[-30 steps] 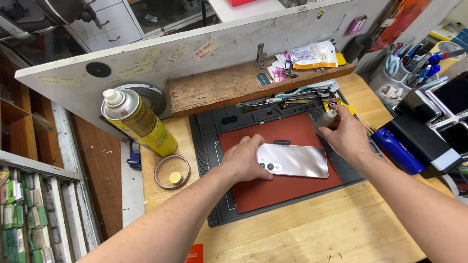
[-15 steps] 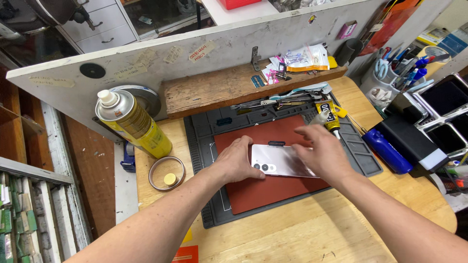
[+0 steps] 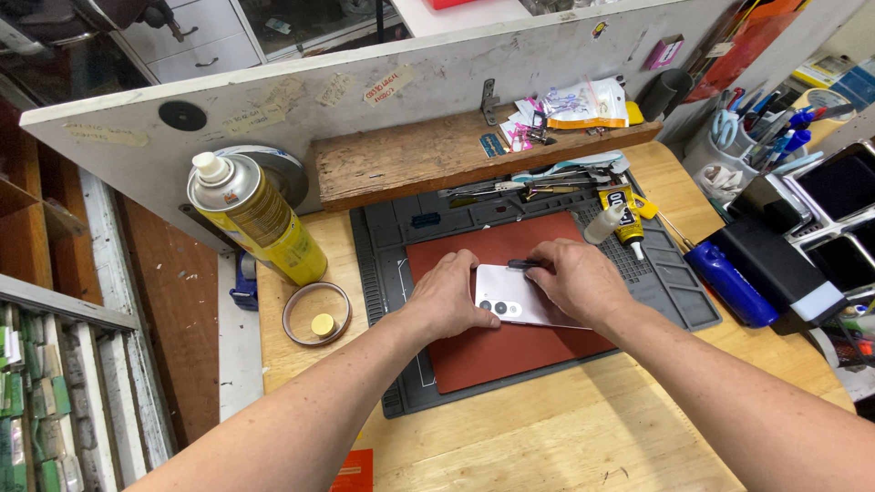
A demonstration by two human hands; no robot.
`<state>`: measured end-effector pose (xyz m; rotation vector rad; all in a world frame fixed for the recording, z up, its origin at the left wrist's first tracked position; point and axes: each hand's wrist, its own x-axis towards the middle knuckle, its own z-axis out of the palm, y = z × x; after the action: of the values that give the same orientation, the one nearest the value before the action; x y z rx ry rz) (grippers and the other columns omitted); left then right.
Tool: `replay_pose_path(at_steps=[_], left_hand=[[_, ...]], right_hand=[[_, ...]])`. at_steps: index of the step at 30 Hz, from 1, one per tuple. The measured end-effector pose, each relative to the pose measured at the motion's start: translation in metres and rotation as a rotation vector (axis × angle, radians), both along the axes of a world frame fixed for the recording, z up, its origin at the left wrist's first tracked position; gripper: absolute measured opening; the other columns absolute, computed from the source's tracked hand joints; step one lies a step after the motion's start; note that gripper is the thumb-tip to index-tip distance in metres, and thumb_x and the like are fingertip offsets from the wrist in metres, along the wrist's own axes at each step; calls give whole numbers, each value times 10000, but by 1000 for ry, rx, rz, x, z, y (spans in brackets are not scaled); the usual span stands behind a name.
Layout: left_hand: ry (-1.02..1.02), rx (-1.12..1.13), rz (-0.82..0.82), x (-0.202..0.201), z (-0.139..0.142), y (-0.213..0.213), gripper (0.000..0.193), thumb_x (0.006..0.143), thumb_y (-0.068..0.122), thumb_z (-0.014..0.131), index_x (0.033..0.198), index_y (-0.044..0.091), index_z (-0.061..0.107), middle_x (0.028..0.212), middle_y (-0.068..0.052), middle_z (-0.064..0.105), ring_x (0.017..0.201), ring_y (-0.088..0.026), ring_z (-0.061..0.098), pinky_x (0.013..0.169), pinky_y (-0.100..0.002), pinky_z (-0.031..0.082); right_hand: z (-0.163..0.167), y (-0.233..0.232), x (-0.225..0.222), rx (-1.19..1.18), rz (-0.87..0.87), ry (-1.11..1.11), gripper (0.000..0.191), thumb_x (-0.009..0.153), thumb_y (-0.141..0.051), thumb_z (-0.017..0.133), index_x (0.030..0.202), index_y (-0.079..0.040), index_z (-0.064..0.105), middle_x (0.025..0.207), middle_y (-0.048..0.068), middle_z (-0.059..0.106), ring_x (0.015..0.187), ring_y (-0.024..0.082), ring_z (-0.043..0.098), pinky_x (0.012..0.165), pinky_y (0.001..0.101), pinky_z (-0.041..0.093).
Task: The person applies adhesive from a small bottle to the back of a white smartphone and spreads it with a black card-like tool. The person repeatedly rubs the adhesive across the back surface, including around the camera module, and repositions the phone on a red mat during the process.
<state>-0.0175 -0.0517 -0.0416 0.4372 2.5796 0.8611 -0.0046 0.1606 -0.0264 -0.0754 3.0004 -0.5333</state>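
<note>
At the far left of the bench stands a yellow spray can [image 3: 260,223], and just in front of it a roll of tape [image 3: 316,312] lies flat with a small yellow cap [image 3: 323,324] inside its ring. Both sit near our left forearm, so we judge that a careless elbow could tip the can toward the mat.

Our left hand [image 3: 453,296] lies flat on the near end of the white phone [image 3: 510,297], fingers [image 3: 474,271] curled over its edge and pinning it to the red mat [image 3: 510,346], which rests on the grey work mat [image 3: 401,364]. The phone lies back up, camera lenses showing, in the middle of the red mat.

Our right hand [image 3: 579,282] covers the other end, its fingers closed on a thin dark tool [image 3: 527,264] laid at the phone's far edge. If the tip digs too deep or the left hand eases off, we risk the phone sliding, the back cracking or the tool slipping toward our left fingertips.

Further right, a small glue bottle [image 3: 605,223] stands near the right hand, where a sweep of the wrist could knock it over, and a blue-handled tool [image 3: 720,282] lies at the mat's edge.
</note>
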Motion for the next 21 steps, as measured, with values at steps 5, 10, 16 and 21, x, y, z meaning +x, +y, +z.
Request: replay_pose_path(at_steps=[5, 10, 16, 21], left_hand=[[-45, -6, 31, 4, 4, 1, 888, 596, 352, 966, 1316, 71, 528, 1316, -130, 571, 1264, -308, 566, 1055, -414, 480], [-60, -5, 42, 4, 7, -1, 864, 603, 345, 962, 1310, 83, 540, 1306, -114, 582, 1258, -304, 576, 1049, -417, 489], [-56, -2, 39, 4, 7, -1, 863, 601, 344, 968, 1304, 87, 539, 1305, -113, 579, 1258, -306, 575, 1048, -424, 486], [-67, -3, 43, 3, 7, -1, 851, 595, 340, 968, 1292, 92, 547, 1307, -107, 579, 1255, -309, 576, 1044, -425, 489]], right_hand=[[-5, -1, -8, 28, 19, 15, 229, 883, -309, 724, 1013, -133, 790, 1027, 81, 757, 948, 315, 710, 875, 428, 547], [-13, -1, -9, 20, 44, 52, 221, 891, -307, 710, 986, -124, 789, 1008, 61, 760, 923, 307, 712, 847, 425, 549], [-19, -6, -15, 23, 141, 124, 210, 883, -302, 714, 966, -124, 791, 987, 60, 763, 942, 302, 707, 839, 433, 545], [-18, -12, -16, 18, 111, 94, 216, 874, -315, 712, 967, -138, 795, 1003, 64, 757, 938, 309, 707, 828, 444, 546]])
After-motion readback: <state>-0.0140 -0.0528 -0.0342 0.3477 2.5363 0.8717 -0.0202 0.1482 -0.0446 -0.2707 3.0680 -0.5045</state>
